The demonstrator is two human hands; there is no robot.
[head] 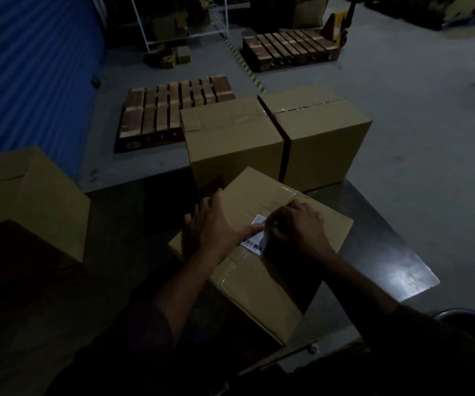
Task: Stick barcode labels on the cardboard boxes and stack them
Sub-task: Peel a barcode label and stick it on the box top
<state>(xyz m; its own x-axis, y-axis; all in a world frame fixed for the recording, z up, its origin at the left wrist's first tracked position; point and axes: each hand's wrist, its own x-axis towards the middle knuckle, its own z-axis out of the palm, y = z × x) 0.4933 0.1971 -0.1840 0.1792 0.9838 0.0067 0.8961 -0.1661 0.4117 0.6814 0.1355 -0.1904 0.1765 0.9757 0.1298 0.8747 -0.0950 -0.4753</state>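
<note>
— Head camera view: what do the hands do?
— Both are on the nearest cardboard box [262, 284], which stands on the dark table [373, 247]; the left hand [213, 224] lies flat with fingers spread, its thumb pressing the barcode label [255, 240]; the right hand [299, 224] pinches the label's edge with curled fingers.
— And the other boxes?
— Two taped boxes [236, 138] stand side by side behind it; one more box [30, 195] is on the left; a wooden pallet [170, 107] lies on the floor.

Left hand [213, 227] flat, right hand [299, 227] pinching
</note>
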